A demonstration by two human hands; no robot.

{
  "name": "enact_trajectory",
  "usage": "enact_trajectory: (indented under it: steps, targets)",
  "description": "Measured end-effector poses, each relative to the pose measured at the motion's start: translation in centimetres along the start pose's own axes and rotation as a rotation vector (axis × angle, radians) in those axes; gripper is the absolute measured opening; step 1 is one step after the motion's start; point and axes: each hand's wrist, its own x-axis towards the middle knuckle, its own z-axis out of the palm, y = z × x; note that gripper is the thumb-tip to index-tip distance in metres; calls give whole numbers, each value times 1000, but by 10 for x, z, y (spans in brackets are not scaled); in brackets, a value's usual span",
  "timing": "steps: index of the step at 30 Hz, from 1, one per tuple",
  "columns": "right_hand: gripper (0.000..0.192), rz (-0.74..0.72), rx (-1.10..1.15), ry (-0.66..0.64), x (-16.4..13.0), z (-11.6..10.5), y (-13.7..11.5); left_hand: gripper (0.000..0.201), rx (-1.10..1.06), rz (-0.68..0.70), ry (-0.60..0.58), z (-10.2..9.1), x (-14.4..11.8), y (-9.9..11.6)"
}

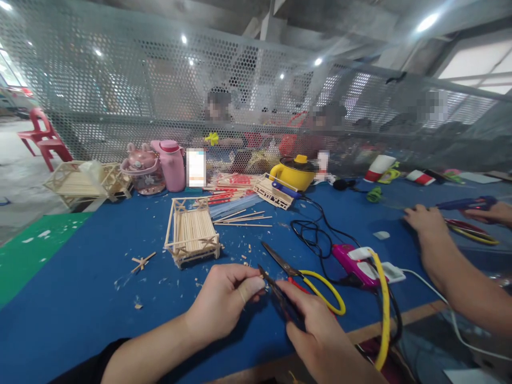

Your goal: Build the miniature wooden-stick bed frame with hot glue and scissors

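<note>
My left hand [224, 298] is closed in a pinch over the blue tabletop. A small wooden piece [263, 276], mostly hidden, sticks out at its fingertips. My right hand [316, 325] is closed around a dark-bladed cutting tool [276, 292], whose tip reaches up beside the left fingertips. Just beyond lie scissors [286, 262] with yellow and red handles. A small bed-like frame of wooden sticks [194, 229] stands ahead of the left hand. Loose sticks [246, 218] lie to its right, and a small crossed-stick piece [142, 262] to its left.
A magenta power strip [354, 265] with cables lies to the right. At the far right are a co-worker's hands [428, 224] and a blue glue gun [464, 204]. Behind stand a pink flask [172, 165], a yellow pot [298, 173] and a perforated metal screen [160, 90].
</note>
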Motion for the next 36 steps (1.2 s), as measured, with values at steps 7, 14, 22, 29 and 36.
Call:
enact_trajectory:
  steps: [7,14,22,29,36]
  targets:
    - [32,98,295,-158,4,1,-6,28,-81,-122,5,3,1,5]
    - [27,159,484,-214,4,7,0,32,-105,-124,-10,2,3,6]
    - [37,176,492,-253,2,-9,-6,33,-142,-86,-63,2,2,-14]
    - [65,34,-527,-18,48,-39,9,36,-121,-216,-62,-13,-17,-39]
    - [68,101,-897,-27,97,-32,20,30,14,-175,-25,-37,-25,-32]
